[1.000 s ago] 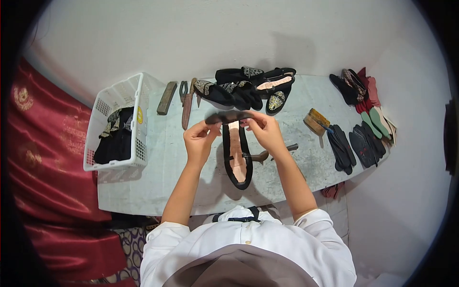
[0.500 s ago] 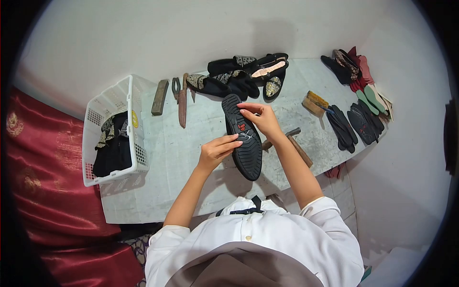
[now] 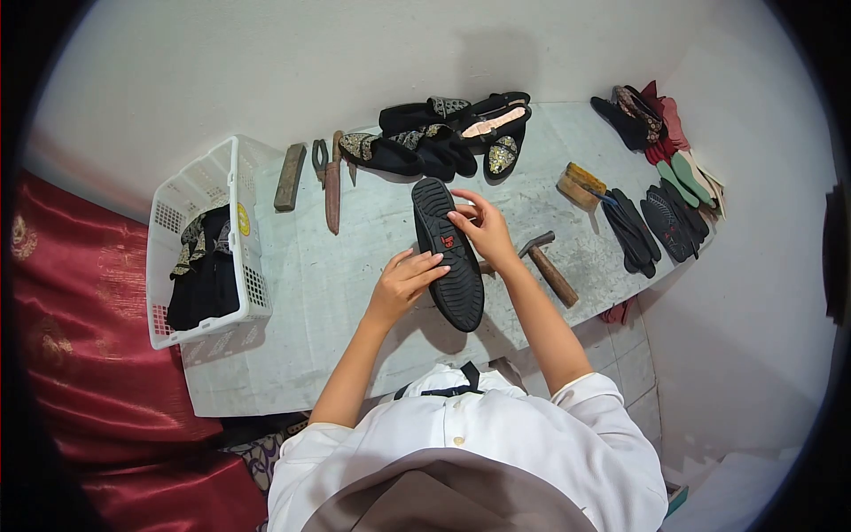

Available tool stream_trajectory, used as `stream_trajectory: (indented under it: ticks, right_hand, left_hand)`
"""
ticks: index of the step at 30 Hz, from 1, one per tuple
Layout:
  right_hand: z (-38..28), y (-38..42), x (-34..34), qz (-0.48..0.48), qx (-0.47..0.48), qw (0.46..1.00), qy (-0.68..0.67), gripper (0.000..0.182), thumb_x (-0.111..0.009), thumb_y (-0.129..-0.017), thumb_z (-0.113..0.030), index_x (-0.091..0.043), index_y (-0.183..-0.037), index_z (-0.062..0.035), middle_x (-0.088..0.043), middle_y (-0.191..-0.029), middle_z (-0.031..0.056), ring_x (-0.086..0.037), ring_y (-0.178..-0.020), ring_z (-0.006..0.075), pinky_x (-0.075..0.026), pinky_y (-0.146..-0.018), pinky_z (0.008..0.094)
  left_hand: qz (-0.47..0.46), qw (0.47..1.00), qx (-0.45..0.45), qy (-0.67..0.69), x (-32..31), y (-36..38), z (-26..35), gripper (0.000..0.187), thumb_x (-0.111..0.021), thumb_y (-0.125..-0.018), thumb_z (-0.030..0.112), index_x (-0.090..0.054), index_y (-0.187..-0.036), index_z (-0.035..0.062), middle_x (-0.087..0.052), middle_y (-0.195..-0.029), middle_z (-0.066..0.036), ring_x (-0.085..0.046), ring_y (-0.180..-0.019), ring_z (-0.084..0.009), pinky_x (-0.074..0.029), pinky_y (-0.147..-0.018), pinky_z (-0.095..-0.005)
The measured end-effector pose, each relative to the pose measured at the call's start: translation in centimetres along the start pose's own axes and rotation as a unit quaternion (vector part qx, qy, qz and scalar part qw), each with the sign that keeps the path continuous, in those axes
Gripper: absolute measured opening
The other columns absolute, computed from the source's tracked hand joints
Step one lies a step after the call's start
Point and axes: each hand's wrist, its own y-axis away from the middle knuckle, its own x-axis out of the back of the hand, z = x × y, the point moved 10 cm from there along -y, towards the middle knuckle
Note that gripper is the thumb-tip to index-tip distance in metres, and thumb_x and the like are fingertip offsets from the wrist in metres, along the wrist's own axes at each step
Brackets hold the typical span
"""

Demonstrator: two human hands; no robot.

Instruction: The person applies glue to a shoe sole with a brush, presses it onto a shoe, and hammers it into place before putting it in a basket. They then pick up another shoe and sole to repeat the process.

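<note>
A black shoe (image 3: 460, 297) is held above the table with its ribbed sole facing up and a red mark at mid-sole. My left hand (image 3: 401, 285) holds its left side, fingers laid over the middle of the sole. At the opposite edge, my right hand (image 3: 484, 234) grips the shoe with the thumb on the sole and the fingers partly hidden behind it. The shoe's upper is mostly out of sight underneath. A hammer (image 3: 554, 275) with a wooden handle lies on the table by my right forearm.
Several black shoes with glittery trim (image 3: 381, 155) lie at the table's back. To their left are a knife (image 3: 332, 195), pliers (image 3: 320, 158) and a block (image 3: 290, 177). A white basket (image 3: 253, 275) stands left. Rightward are a glue-stained container (image 3: 581, 186), black soles (image 3: 631, 235) and green insoles (image 3: 691, 177).
My right hand has shifted its hold to the shoe's right edge, with its fingers now farther behind it. The sole is turned slightly, and the whole view has shifted a little.
</note>
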Motion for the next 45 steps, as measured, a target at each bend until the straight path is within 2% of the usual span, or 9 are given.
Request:
stream_trajectory:
  ticks: [12, 18, 19, 30, 33, 34, 36, 41, 45]
  right_hand:
    - [-0.9, 2.6, 0.1, 0.118, 0.058, 0.991, 0.027, 0.030, -0.061, -0.087, -0.008, -0.057, -0.116, -0.0032, -0.068, -0.096, 0.0091, -0.058, -0.074, 0.0075, -0.047, -0.067, 0.0229]
    - [-2.6, 3.3, 0.0, 0.150, 0.102, 0.973, 0.141, 0.031, -0.062, -0.085, -0.010, -0.058, -0.115, -0.0041, -0.062, -0.101, 0.0110, -0.058, -0.077, 0.0154, -0.049, -0.069, 0.0277]
    - [-2.3, 3.4, 0.0, 0.147, 0.097, 0.975, 0.139, 0.032, -0.062, -0.085, -0.009, -0.058, -0.116, -0.0039, -0.060, -0.104, 0.0112, -0.059, -0.079, 0.0154, -0.049, -0.070, 0.0274]
    - [-1.9, 3.8, -0.7, 0.104, 0.093, 0.980, 0.142, 0.031, -0.054, -0.089, -0.008, -0.057, -0.119, -0.0032, -0.055, -0.111, 0.0116, -0.055, -0.100, 0.0181, -0.047, -0.082, 0.0310]
    - [0.4, 3.1, -0.1, 0.078, 0.068, 0.992, 0.074, 0.033, -0.048, -0.093, -0.016, -0.055, -0.123, -0.0044, -0.053, -0.119, 0.0105, -0.051, -0.109, 0.0190, -0.041, -0.091, 0.0338]
    - [1.8, 3.0, 0.3, 0.060, 0.015, 0.997, -0.043, 0.033, -0.046, -0.094, -0.018, -0.054, -0.124, -0.0052, -0.052, -0.122, 0.0103, -0.049, -0.111, 0.0194, -0.040, -0.093, 0.0339]
    - [4.0, 3.1, 0.1, 0.022, -0.089, 0.958, -0.271, 0.035, -0.041, -0.097, -0.022, -0.053, -0.126, -0.0066, -0.051, -0.127, 0.0099, -0.046, -0.116, 0.0201, -0.037, -0.096, 0.0341]
    - [4.3, 5.0, -2.7, -0.028, -0.126, 0.969, -0.208, 0.059, -0.028, -0.098, -0.048, -0.031, -0.141, -0.0072, -0.040, -0.137, 0.0104, -0.036, -0.127, 0.0185, -0.027, -0.106, 0.0316]
    - [3.7, 4.8, -2.7, -0.023, -0.096, 0.989, -0.112, 0.061, -0.025, -0.098, -0.050, -0.026, -0.143, -0.0087, -0.035, -0.140, 0.0119, -0.033, -0.130, 0.0207, -0.025, -0.107, 0.0320]
  left_hand:
    - [-0.010, 0.999, 0.034, -0.020, -0.5, 0.3, 1.0, 0.040, -0.067, -0.074, 0.013, -0.064, -0.114, 0.0151, -0.057, -0.123, -0.005, -0.051, -0.115, -0.0229, -0.035, -0.099, -0.0381]
    - [0.071, 0.985, 0.144, 0.070, -0.9, 0.7, -1.0, 0.057, -0.066, -0.078, 0.014, -0.048, -0.131, 0.0051, -0.045, -0.135, -0.013, -0.042, -0.121, -0.0311, -0.032, -0.101, -0.0401]
    - [0.063, 0.983, 0.155, 0.072, -1.2, 0.9, -1.1, 0.067, -0.065, -0.080, 0.015, -0.034, -0.138, 0.0008, -0.040, -0.138, -0.016, -0.039, -0.125, -0.0327, -0.029, -0.105, -0.0405]
    - [0.044, 0.957, 0.206, 0.201, -3.8, 1.7, -1.8, 0.062, -0.045, -0.092, 0.017, -0.016, -0.145, 0.0021, -0.009, -0.152, -0.020, -0.014, -0.140, -0.0328, -0.014, -0.112, -0.0377]
    - [0.045, 0.953, 0.208, 0.214, -4.2, 1.8, -2.0, 0.064, -0.043, -0.093, 0.016, -0.011, -0.146, 0.0021, -0.005, -0.153, -0.018, -0.010, -0.141, -0.0303, -0.010, -0.112, -0.0363]
    - [0.045, 0.952, 0.209, 0.218, -4.3, 1.8, -2.1, 0.065, -0.043, -0.092, 0.016, -0.008, -0.146, 0.0022, -0.004, -0.153, -0.017, -0.008, -0.141, -0.0291, -0.009, -0.113, -0.0357]
    - [0.089, 0.916, 0.225, 0.320, -4.5, 1.8, -2.7, 0.068, -0.045, -0.092, 0.017, -0.007, -0.147, 0.0030, -0.008, -0.152, -0.019, -0.012, -0.140, -0.0299, -0.011, -0.112, -0.0366]
    - [0.136, 0.876, 0.266, 0.378, -6.0, 2.3, -4.7, 0.073, -0.048, -0.091, 0.014, -0.002, -0.147, 0.0037, -0.014, -0.150, -0.018, -0.020, -0.137, -0.0270, -0.016, -0.111, -0.0351]
    - [0.123, 0.873, 0.270, 0.387, -6.9, 2.5, -5.0, 0.075, -0.046, -0.090, 0.005, 0.003, -0.147, 0.0057, -0.016, -0.149, -0.013, -0.027, -0.133, -0.0211, -0.022, -0.109, -0.0311]
